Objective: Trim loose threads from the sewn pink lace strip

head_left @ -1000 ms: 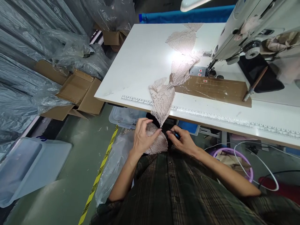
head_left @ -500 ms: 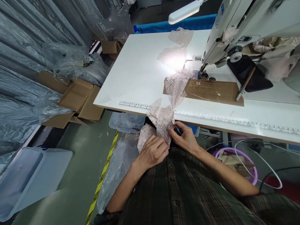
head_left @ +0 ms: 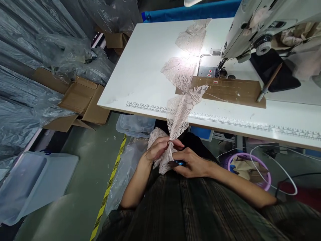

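Observation:
A long chain of pale pink lace pieces [head_left: 180, 110] trails from the sewing machine [head_left: 253, 26] across the white table [head_left: 145, 63] and over its front edge into my lap. My left hand [head_left: 156, 150] pinches the lace just below the table edge. My right hand [head_left: 192, 164] grips the same lace from the right and also holds a small blue-handled tool [head_left: 180, 163], mostly hidden in the fingers. Both hands are close together above my dark plaid clothing.
A brown cardboard strip [head_left: 225, 90] lies in front of the machine's needle. Open cardboard boxes [head_left: 82, 103] and plastic bags sit on the floor at left, with clear bins [head_left: 32, 180]. A purple basin [head_left: 250, 169] and white cable are under the table at right.
The lace chain has been drawn further toward me, off the table edge. Both hands have dropped lower into my lap and come together on the lace.

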`<state>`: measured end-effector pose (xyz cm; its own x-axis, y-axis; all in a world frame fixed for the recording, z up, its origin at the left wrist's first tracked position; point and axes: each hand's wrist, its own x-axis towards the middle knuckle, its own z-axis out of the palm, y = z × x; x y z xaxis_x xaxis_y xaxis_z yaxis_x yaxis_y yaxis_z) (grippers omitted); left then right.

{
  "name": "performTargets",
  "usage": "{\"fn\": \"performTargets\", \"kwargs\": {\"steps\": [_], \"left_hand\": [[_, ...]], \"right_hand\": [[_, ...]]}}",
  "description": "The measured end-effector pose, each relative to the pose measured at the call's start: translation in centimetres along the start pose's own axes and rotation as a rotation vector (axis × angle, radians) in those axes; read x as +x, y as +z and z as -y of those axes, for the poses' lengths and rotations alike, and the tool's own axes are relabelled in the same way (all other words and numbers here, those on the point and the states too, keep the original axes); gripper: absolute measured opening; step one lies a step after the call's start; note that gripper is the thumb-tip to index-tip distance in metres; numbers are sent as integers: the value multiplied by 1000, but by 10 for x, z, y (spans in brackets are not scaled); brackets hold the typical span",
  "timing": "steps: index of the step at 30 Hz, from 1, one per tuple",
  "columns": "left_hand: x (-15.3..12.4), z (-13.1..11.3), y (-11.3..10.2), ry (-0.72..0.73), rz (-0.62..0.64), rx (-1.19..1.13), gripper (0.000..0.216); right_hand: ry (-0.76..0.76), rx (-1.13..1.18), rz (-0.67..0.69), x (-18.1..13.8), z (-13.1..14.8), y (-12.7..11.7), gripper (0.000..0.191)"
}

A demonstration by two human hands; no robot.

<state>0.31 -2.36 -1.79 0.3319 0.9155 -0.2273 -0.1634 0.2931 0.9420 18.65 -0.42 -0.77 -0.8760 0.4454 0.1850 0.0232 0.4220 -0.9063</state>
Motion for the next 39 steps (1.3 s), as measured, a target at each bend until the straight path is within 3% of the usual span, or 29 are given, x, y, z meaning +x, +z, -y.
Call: {"fn": "performTargets", "kwargs": {"steps": [4,6,10,15,21,29,32,35,39], "left_hand": [[-8,-1,-5,-17,-185,-22,40],[-12,-5,-8,-17,-253,57,35],[-16,-11,-9,-34,-297,176,34],[-15,-13,-6,-39,-344,249,35],[-13,-10,-6,-21,-403,244,33],[-14,-12,-5,-56,-397,193,32],[-19,-12,-9,-80,-399,234,32],[-22,-9,-20,-93,-426,409,34],[-17,-4,-30,46,-460,765,34]], "right_hand": [[170,83,-32,-5,-5,-11,10],[273,117,-99,-4,-8,-16,21],[342,89,-188,4,-15,-20,41],[342,54,-186,18,-21,-16,44],[440,45,-297,25,-26,-7,47],[362,166,-211,20,-21,-9,38],[370,258,-94,16,-24,-3,32],[394,194,-11,11,-30,6,29],[376,-109,-91,6,-34,6,20]]}}
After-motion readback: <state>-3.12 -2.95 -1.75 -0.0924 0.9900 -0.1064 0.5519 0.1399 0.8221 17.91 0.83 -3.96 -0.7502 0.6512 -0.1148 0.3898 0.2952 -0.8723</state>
